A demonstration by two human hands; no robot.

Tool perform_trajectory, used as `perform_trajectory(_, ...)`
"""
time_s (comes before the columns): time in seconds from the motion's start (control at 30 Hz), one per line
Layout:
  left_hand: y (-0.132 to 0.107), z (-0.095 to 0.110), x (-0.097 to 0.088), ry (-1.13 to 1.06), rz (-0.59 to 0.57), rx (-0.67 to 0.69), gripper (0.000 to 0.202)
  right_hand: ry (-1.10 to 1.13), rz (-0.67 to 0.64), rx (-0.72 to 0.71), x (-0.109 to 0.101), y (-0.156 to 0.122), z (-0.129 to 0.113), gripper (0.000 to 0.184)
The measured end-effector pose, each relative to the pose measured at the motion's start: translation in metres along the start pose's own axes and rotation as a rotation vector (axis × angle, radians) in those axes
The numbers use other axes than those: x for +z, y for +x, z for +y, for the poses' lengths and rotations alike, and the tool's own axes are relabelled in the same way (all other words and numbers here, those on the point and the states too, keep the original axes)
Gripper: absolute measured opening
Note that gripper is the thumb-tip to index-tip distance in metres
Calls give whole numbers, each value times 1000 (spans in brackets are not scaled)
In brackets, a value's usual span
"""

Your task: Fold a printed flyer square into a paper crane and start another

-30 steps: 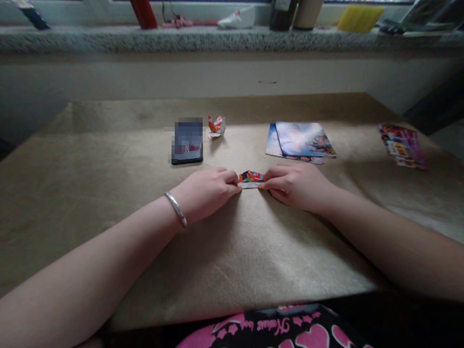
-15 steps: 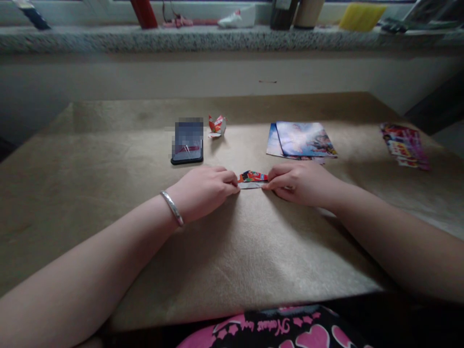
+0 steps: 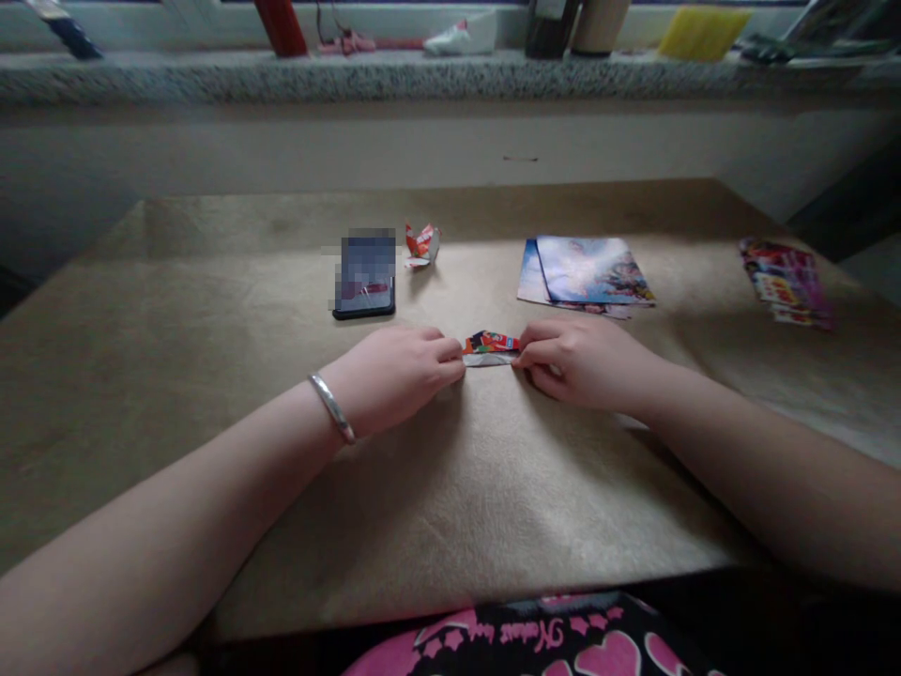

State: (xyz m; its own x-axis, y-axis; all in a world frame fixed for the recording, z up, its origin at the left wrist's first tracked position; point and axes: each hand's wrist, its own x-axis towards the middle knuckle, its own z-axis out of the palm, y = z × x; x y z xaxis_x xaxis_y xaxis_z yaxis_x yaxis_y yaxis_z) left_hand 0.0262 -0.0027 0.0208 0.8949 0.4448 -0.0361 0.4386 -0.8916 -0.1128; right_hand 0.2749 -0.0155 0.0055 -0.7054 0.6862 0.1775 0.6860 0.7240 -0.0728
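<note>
A small folded piece of printed paper (image 3: 489, 348), red, green and white, lies flat on the tan table (image 3: 457, 488). My left hand (image 3: 398, 374), with a silver bangle on its wrist, pinches the paper's left end with curled fingers. My right hand (image 3: 584, 361) pinches the right end in the same way. Both hands rest on the table with the paper stretched between them.
A black phone (image 3: 364, 277) lies beyond my left hand, with a small folded red-and-white paper figure (image 3: 421, 244) next to it. A stack of printed sheets (image 3: 586, 272) lies beyond my right hand. More colourful sheets (image 3: 785, 280) lie at the far right. A cluttered stone sill (image 3: 422, 75) runs behind.
Hardly anything differs. My right hand's fingers have shifted slightly along the paper's right end; the left hand and the paper stay where they were.
</note>
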Motion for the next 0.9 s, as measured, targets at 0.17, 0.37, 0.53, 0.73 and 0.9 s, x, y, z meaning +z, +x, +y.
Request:
perform_trajectory(0.17, 2, 11, 0, 64, 35, -32, 14, 84, 31, 45, 3, 1, 0, 20)
perform_trajectory(0.37, 3, -4, 16, 8, 243, -37, 20, 269, 85, 65, 9, 3, 9, 16)
perform_trajectory(0.53, 6, -4, 19, 50, 280, 0, 30, 305, 125, 149, 13, 4, 5, 22)
perform_trajectory(0.73, 8, 6, 15, 157, 278, -33, 24, 240, 209, 167, 18, 10, 3, 21)
perform_trajectory(0.9, 9, 2, 19, 159, 352, -69, 19, 227, 233, 131, 17, 11, 5, 23)
